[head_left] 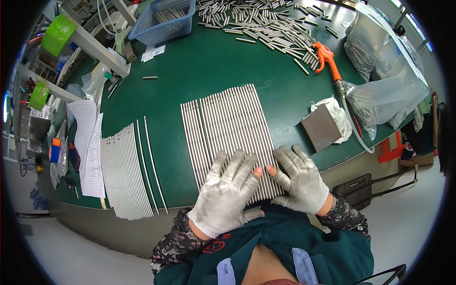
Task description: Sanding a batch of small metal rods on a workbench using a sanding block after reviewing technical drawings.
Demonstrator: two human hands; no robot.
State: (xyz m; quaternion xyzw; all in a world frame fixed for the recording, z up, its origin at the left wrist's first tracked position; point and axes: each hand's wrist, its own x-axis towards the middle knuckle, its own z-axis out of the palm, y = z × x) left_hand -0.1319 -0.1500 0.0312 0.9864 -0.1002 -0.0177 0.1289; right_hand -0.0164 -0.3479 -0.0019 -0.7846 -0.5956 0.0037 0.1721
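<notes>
Work in hand: a row of slim metal rods [232, 123], laid side by side on the green table [159, 104] directly ahead of the person, one narrow gap toward its left side. The rods' far ends reach well past the fingertips; their near ends come to the table edge by the torso, partly hidden by the hands.

Left hand [227, 192]: pale glove, back upward, fingers extended and slightly spread over the near portion of the row, left of its middle. Right hand [300, 179]: same type of glove, fingers fanned along the row's right border, one bare-tipped finger reaching over the outermost rods. Bare fingertips of the two hands point toward each other, just apart. Neither hand appears to pinch a rod; contact pressure cannot be told.

Surroundings: a second batch of rods [124, 173] to the left, well apart from the hands, with two loose rods [151, 164] beside it. Papers [92, 152] at far left. Right of the row, a brown block [322, 127] on a white cloth [339, 116]. Farther off: orange air gun [327, 59], heap of short metal pins [266, 28], blue basket [164, 31].
</notes>
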